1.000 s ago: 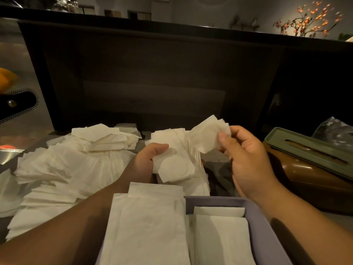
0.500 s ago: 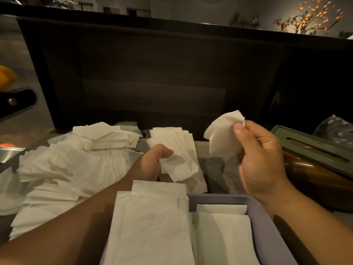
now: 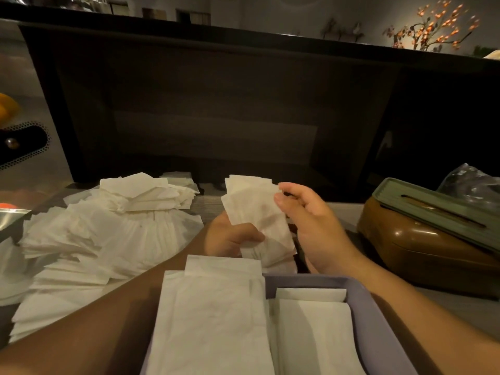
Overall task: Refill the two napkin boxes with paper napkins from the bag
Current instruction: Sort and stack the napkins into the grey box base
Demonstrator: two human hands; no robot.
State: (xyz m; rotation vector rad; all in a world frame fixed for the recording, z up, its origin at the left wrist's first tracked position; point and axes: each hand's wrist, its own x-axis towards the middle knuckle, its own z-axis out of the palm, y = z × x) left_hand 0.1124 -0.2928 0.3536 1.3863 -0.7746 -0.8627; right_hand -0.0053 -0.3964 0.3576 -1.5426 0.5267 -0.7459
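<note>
My left hand (image 3: 230, 238) grips the lower end of a small stack of white napkins (image 3: 254, 212) held above the table's middle. My right hand (image 3: 311, 220) pinches the stack's upper right edge with thumb and fingers. Right below me stands a lilac napkin box (image 3: 378, 315), open, with two rows of folded napkins (image 3: 216, 315) inside. A brown napkin box with a green slotted lid (image 3: 433, 234) sits at the right. Behind it lies a crinkled clear plastic bag (image 3: 476, 185).
A wide loose heap of white napkins (image 3: 102, 234) covers the table's left half. A dark counter wall (image 3: 216, 117) rises straight behind the table. At the far left are a black perforated object (image 3: 21, 143) and something orange (image 3: 8, 104).
My right hand brought its napkin from up at the right back onto the stack in my left hand. The left hand lifted the stack slightly toward it.
</note>
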